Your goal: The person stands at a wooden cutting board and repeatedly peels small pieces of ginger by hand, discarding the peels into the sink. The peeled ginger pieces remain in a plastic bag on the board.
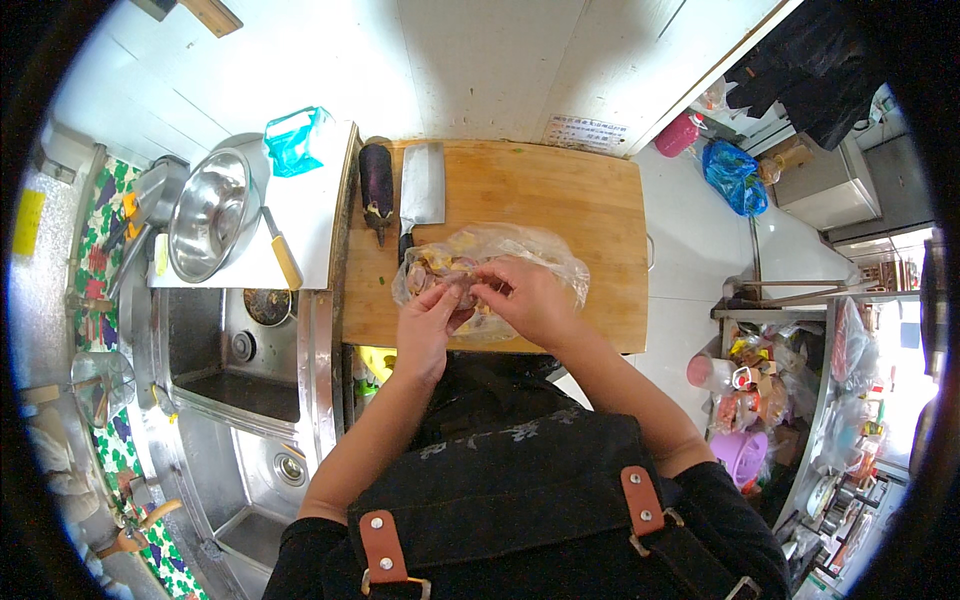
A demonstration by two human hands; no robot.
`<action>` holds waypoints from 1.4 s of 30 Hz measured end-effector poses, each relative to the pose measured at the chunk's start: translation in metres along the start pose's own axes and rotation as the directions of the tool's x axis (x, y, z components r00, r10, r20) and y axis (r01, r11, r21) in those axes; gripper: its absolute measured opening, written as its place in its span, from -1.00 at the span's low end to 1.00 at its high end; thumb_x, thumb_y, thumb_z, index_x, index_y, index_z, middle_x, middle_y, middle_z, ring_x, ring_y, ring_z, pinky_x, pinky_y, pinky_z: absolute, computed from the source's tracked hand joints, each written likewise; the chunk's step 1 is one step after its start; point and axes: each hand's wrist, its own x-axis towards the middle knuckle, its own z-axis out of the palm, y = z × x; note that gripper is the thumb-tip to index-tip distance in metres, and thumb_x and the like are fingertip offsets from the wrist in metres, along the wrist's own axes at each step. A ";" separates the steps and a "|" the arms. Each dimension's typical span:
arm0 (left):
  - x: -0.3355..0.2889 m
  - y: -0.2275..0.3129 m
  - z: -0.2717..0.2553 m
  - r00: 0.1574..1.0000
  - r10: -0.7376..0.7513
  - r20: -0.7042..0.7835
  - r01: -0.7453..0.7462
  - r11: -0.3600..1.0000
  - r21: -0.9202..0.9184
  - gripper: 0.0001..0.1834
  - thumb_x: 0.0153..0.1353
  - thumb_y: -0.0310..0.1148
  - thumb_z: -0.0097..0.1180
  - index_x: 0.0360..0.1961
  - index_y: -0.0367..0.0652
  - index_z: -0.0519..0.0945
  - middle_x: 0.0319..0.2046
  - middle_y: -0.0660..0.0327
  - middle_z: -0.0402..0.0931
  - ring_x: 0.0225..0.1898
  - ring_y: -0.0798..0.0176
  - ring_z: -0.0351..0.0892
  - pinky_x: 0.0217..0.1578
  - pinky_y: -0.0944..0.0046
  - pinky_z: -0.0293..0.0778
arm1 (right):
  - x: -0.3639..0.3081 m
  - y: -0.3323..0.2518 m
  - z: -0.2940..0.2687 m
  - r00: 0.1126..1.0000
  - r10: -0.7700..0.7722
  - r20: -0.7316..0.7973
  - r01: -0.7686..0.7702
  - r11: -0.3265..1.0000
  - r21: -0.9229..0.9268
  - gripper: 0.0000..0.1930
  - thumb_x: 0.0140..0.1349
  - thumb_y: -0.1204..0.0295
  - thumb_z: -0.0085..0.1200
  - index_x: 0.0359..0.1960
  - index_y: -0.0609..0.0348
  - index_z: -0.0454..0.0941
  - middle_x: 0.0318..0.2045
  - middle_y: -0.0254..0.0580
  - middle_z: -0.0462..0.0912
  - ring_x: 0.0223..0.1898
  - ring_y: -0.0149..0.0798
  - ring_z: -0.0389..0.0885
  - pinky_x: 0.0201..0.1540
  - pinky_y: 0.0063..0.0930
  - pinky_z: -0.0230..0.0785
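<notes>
A clear plastic bag (540, 245) lies spread on the wooden cutting board (560, 185), with several pinkish and yellow pieces of food (437, 262) in and on it. Over the bag, my left hand (432, 318) is closed, its fingertips pinching a small dark reddish piece of food (462, 292). My right hand (522, 295) meets it there, thumb and fingertips closed on the same piece; its exact kind is hard to make out. Behind the bag lies a cleaver (423, 185), its black handle partly beside the plastic. A dark purple eggplant (377, 182) rests along the board's left edge.
To the left is a steel double sink (235, 400); beyond it a metal bowl (210, 215) and a yellow-handled knife (284, 258) rest on a white counter. A blue plastic packet (296, 142) sits there too. Shelves with bagged goods (765, 380) stand at right, near a purple basket (740, 458).
</notes>
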 end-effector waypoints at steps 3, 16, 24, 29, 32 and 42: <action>0.000 -0.001 0.001 1.000 0.020 0.006 -0.020 1.000 0.021 -0.74 0.29 -0.42 -0.02 -0.05 -0.29 0.52 -0.16 0.19 0.54 -0.18 0.31 0.55 -0.11 0.28 0.50 | 0.001 0.000 0.004 0.993 -0.034 -0.112 0.029 0.998 -0.047 -0.83 0.08 0.37 0.12 -0.33 0.17 0.59 -0.38 -0.07 0.61 -0.34 -0.02 0.58 -0.30 -0.29 0.42; 0.002 0.004 -0.013 0.988 -0.117 0.099 0.140 0.952 -0.272 -0.78 0.24 -0.45 -0.03 -0.08 -0.15 0.48 -0.17 0.30 0.50 -0.19 0.37 0.47 -0.17 0.33 0.40 | 0.007 0.013 -0.012 0.970 0.218 0.108 -0.231 0.965 0.125 -0.82 0.15 0.34 0.05 -0.32 0.16 0.57 -0.45 -0.03 0.60 -0.42 -0.12 0.58 -0.32 -0.35 0.41; 0.005 0.015 -0.019 0.983 -0.043 0.178 -0.017 0.947 0.322 -0.78 0.19 -0.41 0.05 -0.12 -0.16 0.49 -0.23 0.35 0.49 -0.22 0.44 0.42 -0.17 0.41 0.34 | 0.006 0.004 -0.012 0.982 0.160 0.102 -0.166 0.985 0.052 -0.79 0.14 0.37 0.06 -0.20 0.14 0.51 -0.47 -0.22 0.54 -0.46 -0.31 0.50 -0.32 -0.48 0.37; 0.006 0.024 -0.017 0.937 0.026 0.350 -0.222 0.815 0.535 -0.75 0.19 -0.38 0.06 -0.12 -0.26 0.50 -0.28 0.30 0.52 -0.23 0.43 0.44 -0.16 0.41 0.34 | 0.012 -0.008 -0.019 0.948 -0.119 0.296 0.157 0.982 -0.107 -0.74 0.12 0.25 0.03 -0.23 0.14 0.50 -0.38 -0.01 0.59 -0.29 0.01 0.56 -0.24 -0.20 0.40; 0.008 0.033 -0.014 0.937 -0.022 0.348 -0.250 0.651 0.716 -0.76 0.18 -0.37 0.08 -0.17 -0.28 0.54 -0.33 0.26 0.54 -0.26 0.41 0.46 -0.20 0.36 0.37 | 0.020 -0.010 -0.017 0.924 -0.112 0.366 0.216 0.941 -0.259 -0.76 0.12 0.24 0.01 -0.32 0.15 0.49 -0.42 0.02 0.60 -0.32 0.05 0.58 -0.26 -0.13 0.41; 0.003 0.041 -0.005 0.953 0.007 0.302 -0.267 0.490 0.830 -0.71 0.18 -0.26 0.06 -0.25 -0.29 0.57 -0.47 0.02 0.54 -0.39 0.16 0.52 -0.32 0.25 0.39 | 0.017 -0.006 -0.003 0.930 -0.046 0.364 0.225 0.855 -0.468 -0.80 0.09 0.24 0.02 -0.35 0.06 0.46 -0.56 0.01 0.57 -0.45 0.10 0.56 -0.39 -0.04 0.41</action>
